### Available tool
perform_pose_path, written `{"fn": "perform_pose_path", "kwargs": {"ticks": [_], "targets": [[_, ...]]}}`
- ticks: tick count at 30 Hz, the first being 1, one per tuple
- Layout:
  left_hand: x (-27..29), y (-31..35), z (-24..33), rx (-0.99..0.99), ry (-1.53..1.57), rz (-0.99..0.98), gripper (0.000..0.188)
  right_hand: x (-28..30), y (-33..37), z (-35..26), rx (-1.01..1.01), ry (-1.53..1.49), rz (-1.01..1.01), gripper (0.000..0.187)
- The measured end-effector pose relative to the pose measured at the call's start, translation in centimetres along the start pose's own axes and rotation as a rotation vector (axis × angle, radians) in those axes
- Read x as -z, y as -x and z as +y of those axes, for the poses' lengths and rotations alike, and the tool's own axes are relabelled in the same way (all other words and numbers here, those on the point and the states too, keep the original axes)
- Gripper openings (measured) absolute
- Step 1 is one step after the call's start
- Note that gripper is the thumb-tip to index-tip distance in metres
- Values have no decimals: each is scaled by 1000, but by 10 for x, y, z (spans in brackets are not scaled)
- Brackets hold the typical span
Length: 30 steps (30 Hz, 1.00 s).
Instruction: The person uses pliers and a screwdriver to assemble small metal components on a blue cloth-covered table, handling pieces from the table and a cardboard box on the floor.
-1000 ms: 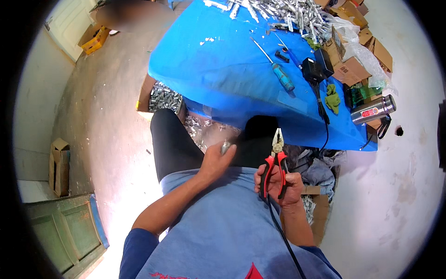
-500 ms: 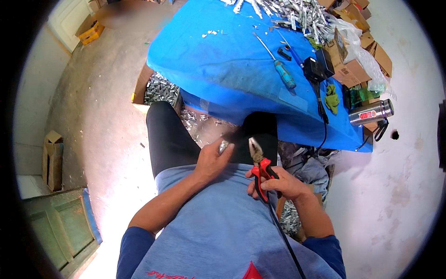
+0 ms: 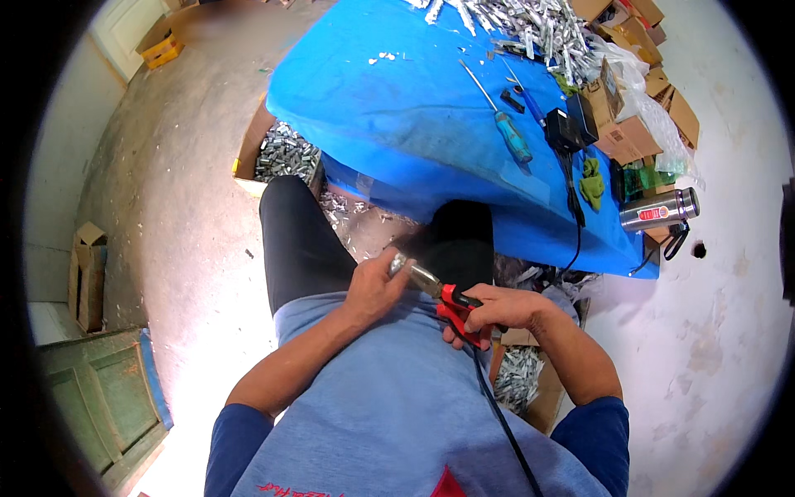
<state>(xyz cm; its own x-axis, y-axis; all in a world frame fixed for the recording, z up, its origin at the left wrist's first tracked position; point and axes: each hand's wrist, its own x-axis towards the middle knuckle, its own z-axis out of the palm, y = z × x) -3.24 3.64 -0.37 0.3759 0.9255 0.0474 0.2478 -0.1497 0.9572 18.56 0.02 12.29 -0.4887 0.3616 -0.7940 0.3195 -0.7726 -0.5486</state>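
Note:
Above my lap, my left hand is closed around a small silvery metal piece, whose exact kind I cannot make out. My right hand grips red-and-black handled pliers. The jaws of the pliers point left and meet the silvery piece at my left fingertips; whether they clamp it cannot be seen clearly. A black cord runs down over my shirt from near my right hand.
A blue-covered table stands ahead, bearing a heap of silvery pieces, a screwdriver, a black adapter and a steel bottle. Boxes of metal pieces sit by my left knee and right hip.
My right hand has turned the pliers leftward, bringing their jaws from pointing up and apart to the silvery piece. My left hand has hardly moved.

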Motion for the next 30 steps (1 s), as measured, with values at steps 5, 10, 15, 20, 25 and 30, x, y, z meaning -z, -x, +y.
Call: {"fn": "perform_pose_path", "kwargs": {"ticks": [5,10,15,20,25,30], "targets": [[1,0,2,-27,-19,-3,22,4,-7,-1,-18,35,-49,37],[2,2,0,-54,-17,14,13,5,-10,0,-11,-9,-50,36],[-1,3,-3,-93,-86,49,11,3,-9,-6,-26,-8,-36,36],[-2,4,-2,-93,-146,49,13,7,-9,-4,-42,-10,-42,33],[-3,5,-3,-118,-177,66,15,10,-10,-4,-68,-5,-50,33],[-5,6,-5,-96,-179,53,17,4,-8,-6,-78,-18,-21,31]]}}
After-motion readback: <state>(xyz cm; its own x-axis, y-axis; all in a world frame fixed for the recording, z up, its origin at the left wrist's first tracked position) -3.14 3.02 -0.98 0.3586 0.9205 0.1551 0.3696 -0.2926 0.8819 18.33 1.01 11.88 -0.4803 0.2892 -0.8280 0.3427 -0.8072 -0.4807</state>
